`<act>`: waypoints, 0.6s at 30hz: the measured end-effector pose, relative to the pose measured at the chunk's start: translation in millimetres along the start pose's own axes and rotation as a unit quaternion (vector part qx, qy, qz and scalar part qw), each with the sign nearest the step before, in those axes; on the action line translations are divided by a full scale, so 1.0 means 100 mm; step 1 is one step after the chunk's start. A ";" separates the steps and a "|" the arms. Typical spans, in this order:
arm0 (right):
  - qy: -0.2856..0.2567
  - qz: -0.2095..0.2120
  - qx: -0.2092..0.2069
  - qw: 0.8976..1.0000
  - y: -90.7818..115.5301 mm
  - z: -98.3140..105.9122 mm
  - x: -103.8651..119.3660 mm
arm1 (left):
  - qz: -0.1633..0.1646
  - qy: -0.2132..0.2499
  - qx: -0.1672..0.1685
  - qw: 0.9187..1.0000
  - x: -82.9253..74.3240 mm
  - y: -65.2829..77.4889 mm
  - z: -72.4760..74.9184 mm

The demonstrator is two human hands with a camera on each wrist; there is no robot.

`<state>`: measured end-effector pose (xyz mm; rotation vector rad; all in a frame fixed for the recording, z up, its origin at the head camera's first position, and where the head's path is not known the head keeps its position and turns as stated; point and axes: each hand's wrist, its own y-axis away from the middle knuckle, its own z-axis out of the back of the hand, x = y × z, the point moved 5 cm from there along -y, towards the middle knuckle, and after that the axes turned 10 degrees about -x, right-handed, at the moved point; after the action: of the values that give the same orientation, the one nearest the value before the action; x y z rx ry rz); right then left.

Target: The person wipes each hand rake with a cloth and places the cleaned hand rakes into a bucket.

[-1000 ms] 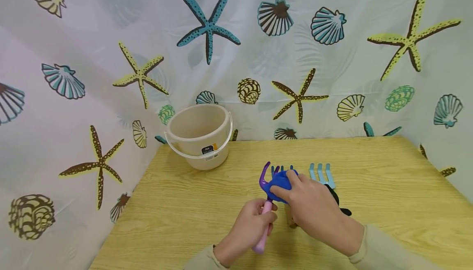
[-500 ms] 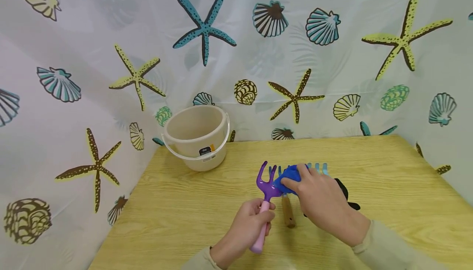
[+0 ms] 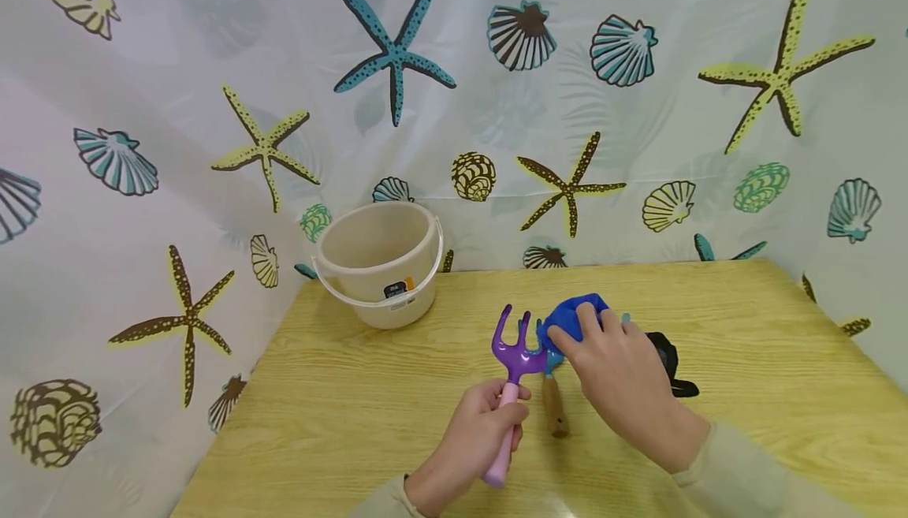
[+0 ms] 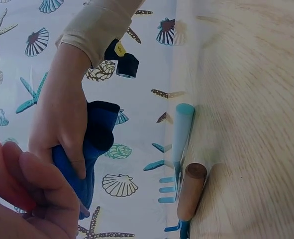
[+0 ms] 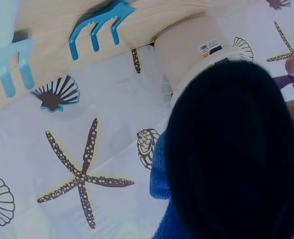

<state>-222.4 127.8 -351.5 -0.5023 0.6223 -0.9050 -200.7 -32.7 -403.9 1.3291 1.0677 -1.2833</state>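
Note:
A purple three-pronged hand rake (image 3: 516, 356) with a pink handle stands tilted over the table, tines up. My left hand (image 3: 489, 423) grips that handle. My right hand (image 3: 627, 376) holds a bunched blue cloth (image 3: 571, 318) just right of the purple head; whether the two touch I cannot tell. In the left wrist view the cloth (image 4: 74, 172) hangs from the fingers of my right hand (image 4: 62, 119). Behind it on the table lies a teal hand rake with a wooden handle (image 3: 555, 408), its head partly covered by cloth and hand.
A light blue hand rake (image 4: 183, 132) lies beside the wooden-handled one. To the right hand's right is a black item (image 3: 665, 352) with a strap. A cream bucket (image 3: 383, 289) stands at the table's back left. Shell-patterned curtain (image 3: 496, 124) encloses the table (image 3: 340, 408).
My right hand has drawn the blue cloth rightward off the purple tines, then lifted it slightly, uncovering the rake head and the wooden handle. My left hand keeps its grip in nearly the same place.

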 end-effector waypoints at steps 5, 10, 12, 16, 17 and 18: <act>-0.030 -0.008 0.009 0.999 0.04 0.05 0.06 | -0.007 -0.003 -0.008 1.000 -0.01 0.00 0.02; -0.064 -0.006 0.007 0.998 0.06 0.14 0.19 | -0.006 -0.006 -0.013 1.000 0.01 -0.03 0.01; -0.070 -0.001 0.002 0.998 0.05 0.17 0.25 | -0.004 -0.009 -0.011 1.000 0.02 -0.03 0.00; -0.090 0.013 -0.008 0.996 0.03 0.24 0.36 | -0.001 -0.018 0.001 1.000 0.04 -0.02 -0.04; -0.094 0.017 -0.011 0.995 0.02 0.25 0.39 | -0.003 -0.022 0.001 1.000 0.04 -0.02 -0.05; -0.099 0.019 -0.015 0.995 0.01 0.26 0.40 | -0.003 -0.026 0.002 1.000 0.04 -0.02 -0.06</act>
<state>-185.1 97.9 -344.3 -0.5966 0.4643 -0.7988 -201.4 -27.1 -408.2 1.2886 1.0343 -1.3181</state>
